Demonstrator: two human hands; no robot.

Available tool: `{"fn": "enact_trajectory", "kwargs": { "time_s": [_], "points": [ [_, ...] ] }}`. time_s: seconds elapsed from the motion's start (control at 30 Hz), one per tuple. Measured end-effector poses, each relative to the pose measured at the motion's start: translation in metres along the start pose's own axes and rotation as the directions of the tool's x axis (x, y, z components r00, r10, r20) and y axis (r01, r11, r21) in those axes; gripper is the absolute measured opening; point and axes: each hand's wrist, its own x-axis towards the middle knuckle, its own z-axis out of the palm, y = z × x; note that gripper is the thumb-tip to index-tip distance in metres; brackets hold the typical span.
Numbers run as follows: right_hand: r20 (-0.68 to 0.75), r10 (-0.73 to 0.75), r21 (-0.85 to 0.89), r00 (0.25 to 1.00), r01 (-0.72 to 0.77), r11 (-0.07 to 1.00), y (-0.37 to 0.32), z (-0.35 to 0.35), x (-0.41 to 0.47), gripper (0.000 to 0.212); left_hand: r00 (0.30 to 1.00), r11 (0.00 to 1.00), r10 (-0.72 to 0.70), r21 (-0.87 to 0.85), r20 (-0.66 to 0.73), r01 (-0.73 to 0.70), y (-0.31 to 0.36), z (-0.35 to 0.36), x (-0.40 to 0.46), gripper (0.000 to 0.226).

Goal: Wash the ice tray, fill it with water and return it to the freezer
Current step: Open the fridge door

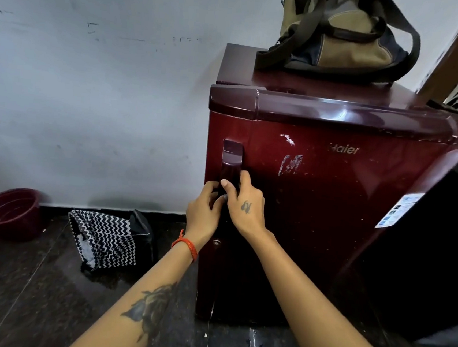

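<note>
Far left of the grip, one maroon bowl [8, 212] and one zigzag-patterned bag [104, 241] sit on the dark floor. The left hand [203, 211] and right hand [247, 206] both curl round the one handle [231, 162] of the single scuffed maroon fridge [332, 197], door closed. Above right of the grip, one canvas bag [344, 36] rests on top; the ice tray is out of sight.

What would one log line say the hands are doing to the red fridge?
left hand: grips door handle | right hand: grips handle | fridge: door closed | ice tray: not visible
</note>
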Motion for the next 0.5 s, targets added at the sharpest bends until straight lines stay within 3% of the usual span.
{"fn": "enact_trajectory", "kwargs": {
  "time_s": [0.2,0.5],
  "points": [
    [-0.052,-0.09,-0.014,0.995,0.089,0.996,0.007,-0.009,-0.038,0.035,0.997,0.998,0.056,-0.03,-0.061,-0.058,0.0,0.001,-0.041,0.02],
    [-0.038,-0.151,0.055,0.988,0.153,0.987,0.014,-0.038,-0.091,0.027,0.983,0.994,0.104,0.059,-0.151,-0.096,0.016,0.008,-0.107,0.023]
  ]
}}
